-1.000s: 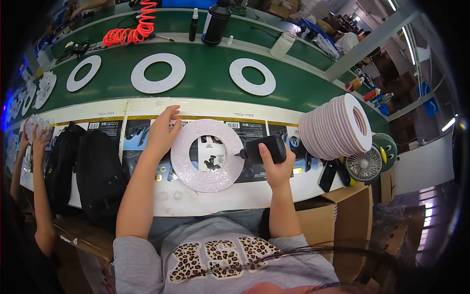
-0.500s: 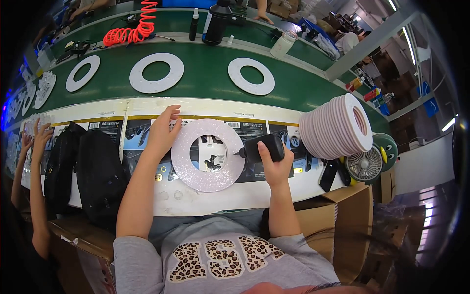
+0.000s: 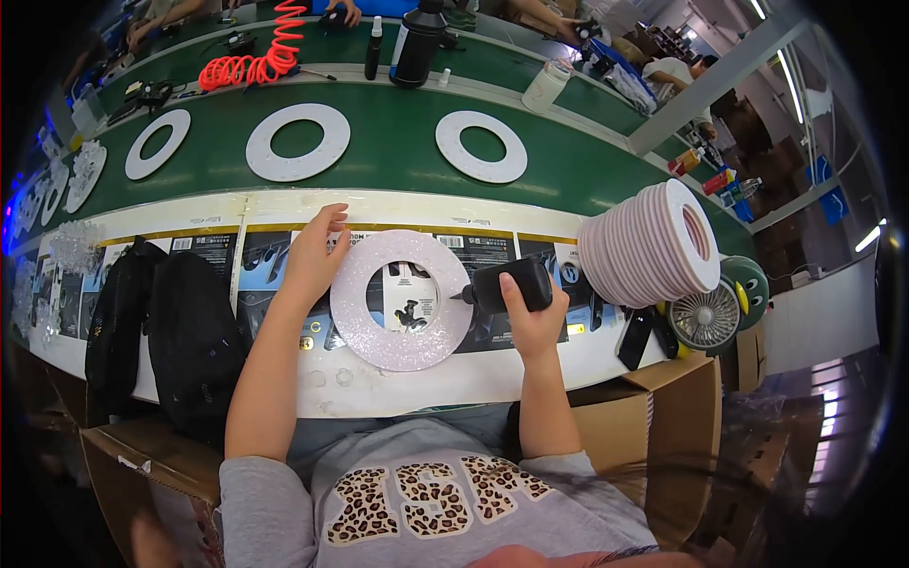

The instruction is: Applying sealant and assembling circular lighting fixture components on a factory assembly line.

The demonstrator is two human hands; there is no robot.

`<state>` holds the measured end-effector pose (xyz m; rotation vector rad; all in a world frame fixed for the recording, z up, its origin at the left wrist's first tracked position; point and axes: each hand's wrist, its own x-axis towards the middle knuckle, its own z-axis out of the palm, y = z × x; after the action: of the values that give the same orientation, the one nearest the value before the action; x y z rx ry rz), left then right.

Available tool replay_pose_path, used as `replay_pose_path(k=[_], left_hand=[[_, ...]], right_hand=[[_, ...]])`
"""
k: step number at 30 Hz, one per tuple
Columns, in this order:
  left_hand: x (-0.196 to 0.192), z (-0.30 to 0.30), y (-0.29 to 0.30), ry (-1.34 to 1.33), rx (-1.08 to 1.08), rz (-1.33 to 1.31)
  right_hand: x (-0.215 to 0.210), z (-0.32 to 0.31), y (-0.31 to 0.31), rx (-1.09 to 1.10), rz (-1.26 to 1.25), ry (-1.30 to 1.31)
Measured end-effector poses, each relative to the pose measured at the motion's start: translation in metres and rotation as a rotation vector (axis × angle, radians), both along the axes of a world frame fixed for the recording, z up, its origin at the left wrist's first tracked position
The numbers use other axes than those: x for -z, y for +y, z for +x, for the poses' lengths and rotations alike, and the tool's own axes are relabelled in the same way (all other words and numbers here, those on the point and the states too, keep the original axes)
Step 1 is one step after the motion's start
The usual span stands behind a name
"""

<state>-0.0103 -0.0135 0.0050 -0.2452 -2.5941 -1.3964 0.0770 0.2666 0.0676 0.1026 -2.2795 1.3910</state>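
Note:
A flat, sparkly white ring (image 3: 356,312) lies on the printed sheets covering the white worktop in front of me. My left hand (image 3: 317,254) is at its upper left edge, fingers stretched out and holding nothing; whether it touches the ring is hard to tell. My right hand (image 3: 537,317) is wrapped round a black squeeze bottle (image 3: 511,286) with a narrow nozzle. The bottle is tilted on its side, its nozzle tip over the ring's right edge. To the right lies a stack of similar rings (image 3: 634,248), tipped over sideways.
White rings (image 3: 327,163) lie spaced along a green conveyor (image 3: 398,142) beyond the worktop. Two black bags (image 3: 194,341) rest at left, near clear plastic pieces (image 3: 74,248). A small fan (image 3: 705,317) and a phone (image 3: 635,339) sit at right. Cardboard boxes (image 3: 677,417) stand below the worktop edge.
The rings on the green conveyor have shifted slightly left. A co-worker's hands at the far left have gone from the worktop. My hands and the bottle have barely moved.

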Motion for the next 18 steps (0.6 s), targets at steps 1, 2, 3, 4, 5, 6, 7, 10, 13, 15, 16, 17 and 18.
replay_pose_path(k=[1,2,3,4,5,6,7,10,13,15,16,17,18], left_hand=[[-0.001,0.000,0.000,0.001,0.001,0.000],[-0.001,0.000,0.001,-0.009,0.003,-0.001],[-0.002,-0.001,0.001,-0.020,0.004,-0.001],[-0.001,0.000,0.000,-0.020,0.003,-0.002],[-0.001,0.000,0.000,-0.007,0.000,-0.008],[-0.001,0.000,-0.001,0.006,-0.004,-0.013],[-0.001,0.000,-0.001,0.005,-0.003,-0.013],[-0.001,0.000,0.000,-0.020,-0.005,-0.007],[0.000,-0.001,0.000,0.010,0.003,-0.007],[-0.001,-0.001,0.001,-0.002,0.008,0.004],[0.000,-0.001,0.000,-0.002,0.007,0.003],[0.001,-0.001,0.000,0.008,0.007,0.003],[0.001,-0.001,0.000,0.018,0.007,0.004]], right_hand=[[-0.001,0.001,0.000,0.020,-0.020,0.007],[-0.003,0.002,0.001,0.041,-0.040,0.014],[-0.005,0.004,0.002,0.043,-0.040,0.015],[-0.007,0.005,0.004,0.046,-0.056,0.025],[-0.009,0.006,0.005,0.050,-0.072,0.035],[-0.010,0.008,0.006,0.049,-0.072,0.035],[-0.012,0.010,0.007,0.062,-0.068,0.040],[-0.012,0.014,0.013,0.080,-0.048,0.028],[-0.010,0.014,0.016,0.078,-0.039,0.011],[-0.008,0.014,0.017,0.073,-0.045,0.010],[-0.006,0.014,0.017,0.077,-0.044,0.017],[-0.005,0.014,0.017,0.082,-0.043,0.024],[-0.005,0.014,0.017,0.082,-0.044,0.024]])
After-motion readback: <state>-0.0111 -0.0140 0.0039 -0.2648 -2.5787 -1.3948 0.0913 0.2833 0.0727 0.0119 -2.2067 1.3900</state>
